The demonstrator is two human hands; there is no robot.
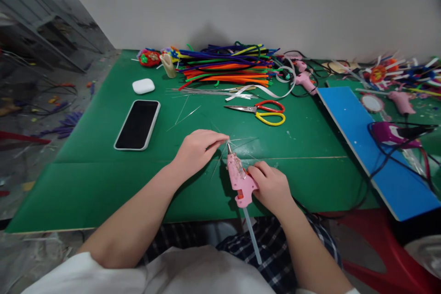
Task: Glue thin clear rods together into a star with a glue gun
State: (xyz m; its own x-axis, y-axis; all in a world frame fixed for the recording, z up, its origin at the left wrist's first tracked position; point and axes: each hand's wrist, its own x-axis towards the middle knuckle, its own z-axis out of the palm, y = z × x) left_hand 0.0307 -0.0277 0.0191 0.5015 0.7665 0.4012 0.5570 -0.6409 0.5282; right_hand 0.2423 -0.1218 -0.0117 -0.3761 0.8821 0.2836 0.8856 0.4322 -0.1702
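My right hand is closed round the handle of a pink hot glue gun, with a glue stick poking out of its back end. The gun's metal nozzle touches or nearly touches the point where several thin wires meet and fan out over the green table. At that same point, the fingertips of my left hand are pinched on the wires. Beyond my hands lie scissors with one red and one yellow handle.
Bundled colourful pipe cleaners lie along the wall, with loose wires and white ribbon before them. A phone and white case rest left. A blue board, cables and a purple device occupy the right.
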